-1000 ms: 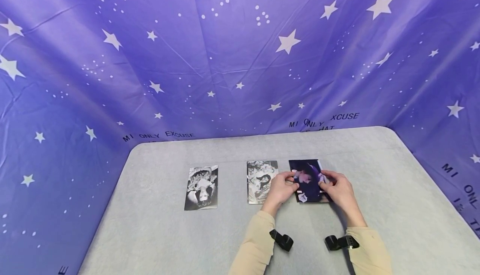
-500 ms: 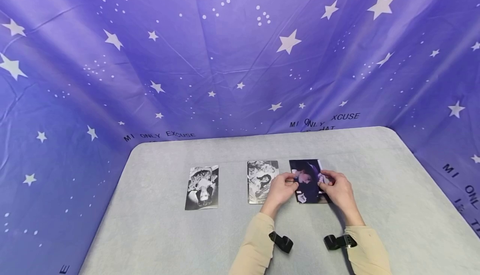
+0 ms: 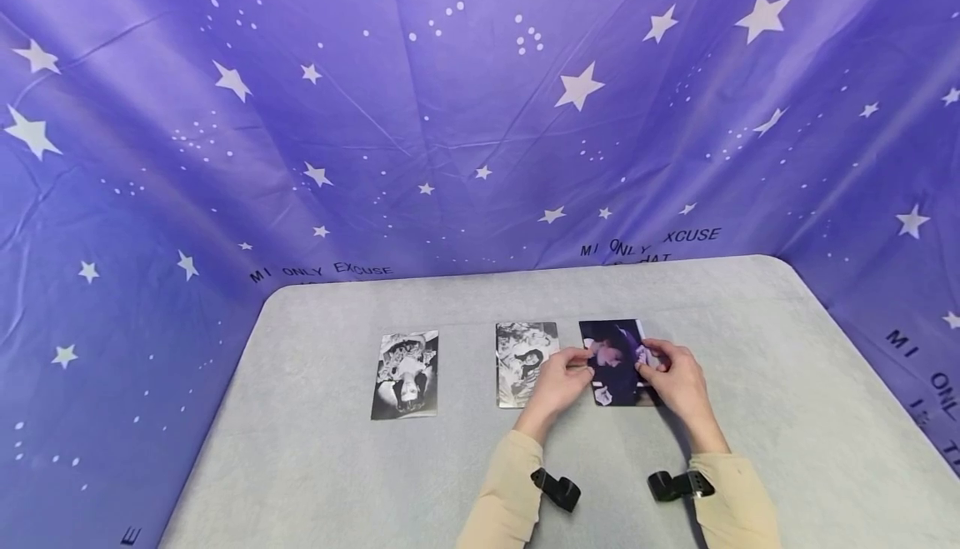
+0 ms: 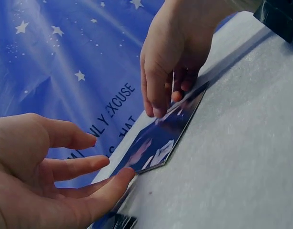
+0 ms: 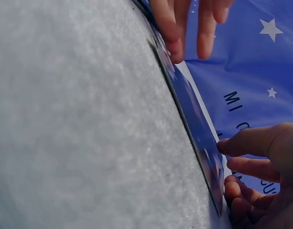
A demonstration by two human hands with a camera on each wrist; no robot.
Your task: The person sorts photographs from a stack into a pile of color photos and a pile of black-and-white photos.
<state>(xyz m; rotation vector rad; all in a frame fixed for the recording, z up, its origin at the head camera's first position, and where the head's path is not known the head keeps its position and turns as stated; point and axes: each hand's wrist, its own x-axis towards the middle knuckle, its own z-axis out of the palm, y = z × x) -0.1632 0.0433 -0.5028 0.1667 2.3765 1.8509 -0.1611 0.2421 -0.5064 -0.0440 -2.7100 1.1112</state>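
Observation:
A dark photo card [image 3: 618, 382] with purple tones lies at the right of the row, both hands about it. My left hand [image 3: 562, 378] is at its left edge; in the left wrist view the fingers [image 4: 82, 169] are spread and the thumb comes close to the card's corner. At the right edge my right hand [image 3: 678, 378] pinches the card between thumb and fingers, covering part of that side. Another edge shows at its lower right, perhaps a second card underneath. Left of it lies a black-and-white photo card [image 3: 517, 357], partly hidden by my left hand.
Another black-and-white photo card [image 3: 405, 374] lies farther left, apart from the others. All rest on a grey table [image 3: 315, 482] with rounded far corners. A purple-blue cloth [image 3: 450, 116] with white stars stands behind and at both sides.
My left hand has drawn slightly back to the left from the dark photo card. The right hand and the cards stay nearly in place.

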